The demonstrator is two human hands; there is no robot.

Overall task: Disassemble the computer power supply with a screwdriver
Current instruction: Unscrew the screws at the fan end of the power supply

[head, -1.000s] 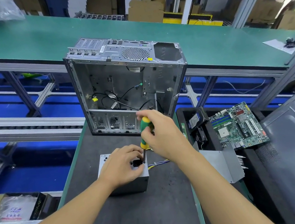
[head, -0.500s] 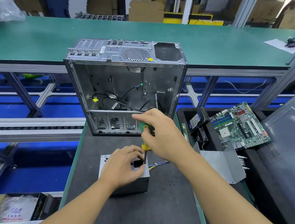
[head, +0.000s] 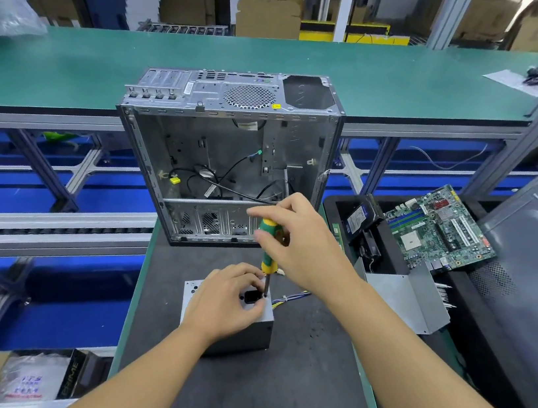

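Pointing tip-down, nearly upright: screwdriver (head: 269, 250) in curled fingers of right hand (head: 303, 247); left hand (head: 221, 305) fingers curled over power supply (head: 242, 342).

Power supply (head: 230, 333): front centre of work mat (head: 253, 399); left hand (head: 223, 305) holds it from above.
Screwdriver (head: 269, 247): in right hand (head: 296, 234), tip on the power supply's top.
Computer case (head: 236, 153): same mat, behind.
Wires (head: 289, 299): just right.
Motherboard (head: 437, 232): right of mat, seemingly in a bin.

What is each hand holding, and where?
The right hand grips the screwdriver by its green-yellow handle. The left hand rests on top of the power supply; a grip cannot be told.
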